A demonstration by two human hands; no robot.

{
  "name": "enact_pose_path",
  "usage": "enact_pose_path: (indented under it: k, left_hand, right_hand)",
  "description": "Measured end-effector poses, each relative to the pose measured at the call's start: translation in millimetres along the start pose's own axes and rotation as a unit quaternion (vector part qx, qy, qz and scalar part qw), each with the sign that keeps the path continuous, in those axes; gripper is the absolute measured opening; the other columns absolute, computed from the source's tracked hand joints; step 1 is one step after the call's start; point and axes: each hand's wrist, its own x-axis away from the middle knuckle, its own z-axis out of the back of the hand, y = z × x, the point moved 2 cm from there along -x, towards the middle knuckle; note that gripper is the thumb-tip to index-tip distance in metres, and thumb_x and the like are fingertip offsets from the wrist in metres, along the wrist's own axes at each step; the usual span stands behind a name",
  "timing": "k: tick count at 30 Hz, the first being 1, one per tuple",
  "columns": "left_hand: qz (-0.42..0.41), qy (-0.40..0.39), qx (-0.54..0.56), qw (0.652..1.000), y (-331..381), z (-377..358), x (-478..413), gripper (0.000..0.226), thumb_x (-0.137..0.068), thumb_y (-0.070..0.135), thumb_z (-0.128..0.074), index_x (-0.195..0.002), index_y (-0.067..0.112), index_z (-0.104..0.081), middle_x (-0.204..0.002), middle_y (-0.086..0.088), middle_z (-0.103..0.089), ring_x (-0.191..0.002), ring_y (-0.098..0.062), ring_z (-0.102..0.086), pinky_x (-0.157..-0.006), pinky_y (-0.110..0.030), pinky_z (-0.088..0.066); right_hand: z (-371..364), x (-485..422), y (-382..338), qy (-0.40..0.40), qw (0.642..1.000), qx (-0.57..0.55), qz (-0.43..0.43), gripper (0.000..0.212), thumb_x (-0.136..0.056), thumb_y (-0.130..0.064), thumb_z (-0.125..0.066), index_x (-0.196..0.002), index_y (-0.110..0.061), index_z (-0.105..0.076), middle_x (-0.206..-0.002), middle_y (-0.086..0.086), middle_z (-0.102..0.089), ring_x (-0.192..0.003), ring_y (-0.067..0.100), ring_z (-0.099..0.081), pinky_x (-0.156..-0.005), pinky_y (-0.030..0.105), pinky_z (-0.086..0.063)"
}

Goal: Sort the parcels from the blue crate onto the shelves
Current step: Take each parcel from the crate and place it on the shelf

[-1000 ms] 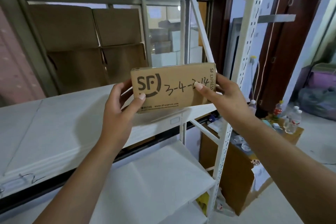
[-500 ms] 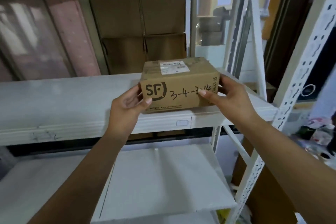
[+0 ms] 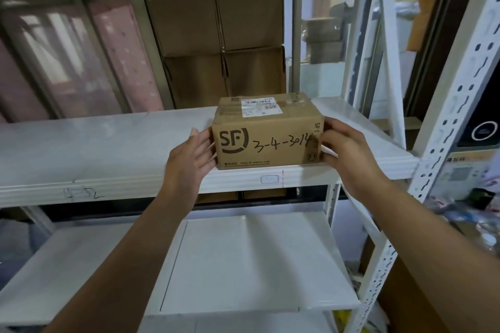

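Note:
A brown cardboard parcel [image 3: 266, 132] printed "SF" with "3-4-3014" handwritten on its front sits on the white shelf [image 3: 108, 149], close to the front edge, a white label on its top. My left hand [image 3: 189, 162] lies flat against the parcel's left side. My right hand [image 3: 349, 151] curls around its right front corner. The parcel is held between the two hands. The blue crate is not in view.
Flattened cardboard boxes [image 3: 221, 48] lean upright behind the shelf, with pink panels [image 3: 119, 57] to their left. A lower white shelf [image 3: 243, 265] lies beneath. A perforated white upright [image 3: 443, 127] stands at the right, with clutter on the floor beyond it.
The parcel went from being held up in the air to resting on the shelf. My thumbs have come off its front face and both hands now sit at its sides.

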Motion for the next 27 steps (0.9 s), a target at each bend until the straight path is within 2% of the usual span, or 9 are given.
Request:
enact_pose_path:
  k: [2, 6, 7, 12, 14, 18, 21, 27]
  left_hand:
    - [0.015, 0.001, 0.022, 1.0, -1.1, 0.3, -1.2, 0.057, -0.111, 0.05, -0.037, -0.151, 0.013, -0.055, -0.152, -0.007, -0.061, -0.139, -0.028, -0.06, -0.12, -0.051, -0.044]
    - [0.024, 0.002, 0.052, 0.998, -0.3, 2.0, -2.4, 0.064, -0.11, 0.056, -0.032, -0.149, 0.012, -0.056, -0.153, -0.01, -0.061, -0.14, -0.03, -0.058, -0.121, -0.052, -0.042]
    - [0.025, 0.004, 0.054, 0.998, -0.3, 2.7, -2.5, 0.065, -0.11, 0.057, -0.031, -0.149, 0.012, -0.057, -0.153, -0.01, -0.061, -0.14, -0.03, -0.059, -0.121, -0.052, -0.042]
    - [0.026, -0.004, 0.073, 0.997, -3.7, 7.4, -2.7, 0.067, -0.109, 0.06, -0.029, -0.142, 0.012, -0.062, -0.15, -0.01, -0.063, -0.138, -0.029, -0.061, -0.12, -0.05, -0.044]
    - [0.022, -0.007, 0.084, 0.996, -5.5, 9.2, -3.0, 0.064, -0.109, 0.06, -0.029, -0.134, 0.014, -0.066, -0.144, -0.009, -0.067, -0.134, -0.027, -0.063, -0.119, -0.049, -0.045]
    - [0.016, -0.012, 0.094, 0.995, -6.4, 10.3, -4.7, 0.06, -0.108, 0.061, -0.029, -0.119, 0.019, -0.07, -0.114, 0.004, -0.078, -0.12, -0.021, -0.069, -0.117, -0.047, -0.047]
    - [0.014, -0.017, 0.089, 0.996, -6.6, 11.0, -3.7, 0.058, -0.108, 0.06, -0.029, -0.121, 0.02, -0.069, -0.117, 0.004, -0.077, -0.124, -0.021, -0.068, -0.118, -0.048, -0.046]
    - [0.009, -0.016, 0.08, 0.997, -7.6, 10.8, -2.1, 0.057, -0.109, 0.06, -0.029, -0.123, 0.021, -0.069, -0.121, 0.004, -0.076, -0.128, -0.02, -0.067, -0.12, -0.048, -0.045]
  right_hand:
    - [-1.7, -2.4, -0.9, 0.01, 0.999, -0.026, -0.027, 0.034, -0.106, -0.022, -0.055, -0.134, -0.021, -0.074, -0.128, 0.002, -0.079, -0.13, 0.026, -0.069, -0.091, 0.037, -0.057]
    - [-6.2, -0.5, 2.0, 0.021, 0.999, -0.027, -0.039, 0.038, -0.11, -0.047, -0.05, -0.132, -0.027, -0.075, -0.135, -0.005, -0.076, -0.134, 0.025, -0.065, -0.109, 0.045, -0.054]
    - [-7.4, 1.0, 0.9, 0.024, 0.999, -0.029, -0.039, 0.039, -0.11, -0.05, -0.048, -0.129, -0.028, -0.076, -0.134, -0.007, -0.077, -0.133, 0.024, -0.065, -0.11, 0.046, -0.054]
    - [-12.3, 8.9, -4.8, 0.028, 0.998, -0.033, -0.035, 0.04, -0.111, -0.052, -0.043, -0.116, -0.034, -0.077, -0.125, -0.011, -0.08, -0.127, 0.018, -0.068, -0.095, 0.035, -0.056]
    - [-13.8, 10.6, -5.5, 0.027, 0.998, -0.033, -0.035, 0.041, -0.111, -0.053, -0.042, -0.118, -0.034, -0.077, -0.127, -0.011, -0.079, -0.128, 0.018, -0.068, -0.096, 0.035, -0.055]
    - [-15.0, 10.4, -5.2, 0.032, 0.998, -0.047, -0.036, 0.053, -0.108, -0.062, -0.039, -0.128, -0.028, -0.074, -0.133, -0.006, -0.077, -0.131, 0.02, -0.068, -0.107, 0.043, -0.055]
    - [-16.1, 11.9, -6.2, 0.032, 0.998, -0.048, -0.037, 0.054, -0.107, -0.064, -0.039, -0.128, -0.028, -0.074, -0.133, -0.005, -0.077, -0.132, 0.021, -0.067, -0.109, 0.043, -0.054]
    - [-18.4, 14.1, -9.6, 0.03, 0.998, -0.037, -0.036, 0.047, -0.109, -0.061, -0.037, -0.118, -0.034, -0.074, -0.131, -0.007, -0.076, -0.13, 0.018, -0.067, -0.096, 0.034, -0.055]
